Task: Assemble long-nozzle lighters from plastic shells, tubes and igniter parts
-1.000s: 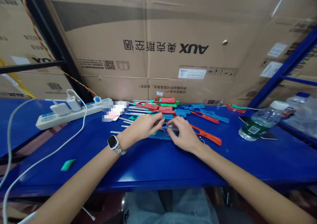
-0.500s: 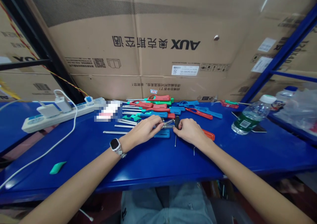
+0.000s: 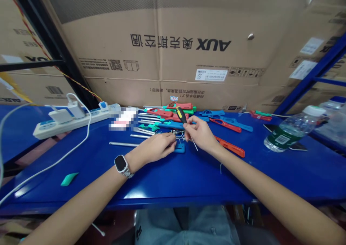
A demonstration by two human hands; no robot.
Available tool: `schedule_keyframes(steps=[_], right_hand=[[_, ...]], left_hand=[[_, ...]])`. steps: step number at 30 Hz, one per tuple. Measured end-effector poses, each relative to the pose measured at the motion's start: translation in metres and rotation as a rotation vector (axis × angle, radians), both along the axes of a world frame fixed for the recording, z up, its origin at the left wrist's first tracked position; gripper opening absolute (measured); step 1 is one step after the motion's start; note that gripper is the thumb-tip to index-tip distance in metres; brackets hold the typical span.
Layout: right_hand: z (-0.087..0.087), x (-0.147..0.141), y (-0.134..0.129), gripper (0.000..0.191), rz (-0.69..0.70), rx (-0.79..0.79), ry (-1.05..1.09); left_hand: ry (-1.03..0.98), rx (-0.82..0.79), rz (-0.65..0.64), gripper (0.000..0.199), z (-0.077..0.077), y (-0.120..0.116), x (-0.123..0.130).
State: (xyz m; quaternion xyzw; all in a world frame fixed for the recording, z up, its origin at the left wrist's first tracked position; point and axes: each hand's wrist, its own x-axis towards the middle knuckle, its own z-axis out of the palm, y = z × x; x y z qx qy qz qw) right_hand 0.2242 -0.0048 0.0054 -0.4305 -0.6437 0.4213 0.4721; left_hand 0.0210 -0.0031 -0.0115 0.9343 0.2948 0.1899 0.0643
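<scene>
My right hand is closed round a screwdriver with a black and yellow handle; its thin shaft points down toward the table. Facing it, my left hand has its fingers pressed together at small clear and metal parts, mostly hidden by the fingertips. Below the left fingertips lies a blue lighter handle, with a metal tube to its left. Several red, green and blue long-necked lighters lie behind the hands. An orange-red handle piece rests beside my right wrist.
On the left are a white power strip, a white cable and a green piece. A water bottle stands at right by a dark phone. A large cardboard box stands behind the blue table.
The screwdriver in my right hand has tipped, so its yellow-marked handle now leans up and to the left. My left hand has moved slightly left and down. The view has shifted a little.
</scene>
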Motion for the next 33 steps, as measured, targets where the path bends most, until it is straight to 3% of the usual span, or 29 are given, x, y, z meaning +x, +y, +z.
schedule_keyframes(steps=[7, 19, 23, 33], right_hand=[[-0.005, -0.015, 0.017, 0.05, 0.082, -0.037, 0.309], [-0.007, -0.003, -0.004, 0.037, -0.007, 0.116, 0.437], [-0.007, -0.007, -0.007, 0.034, 0.004, 0.168, 0.429], [-0.011, -0.008, -0.012, 0.031, 0.038, 0.286, 0.251]], left_hand=[[-0.382, -0.295, 0.034, 0.028, 0.011, 0.006, -0.007], [-0.591, -0.625, 0.088, 0.026, 0.0, 0.013, -0.003], [-0.57, -0.607, 0.064, 0.025, 0.001, 0.012, -0.002], [-0.512, -0.369, 0.083, 0.013, 0.002, 0.009, -0.002]])
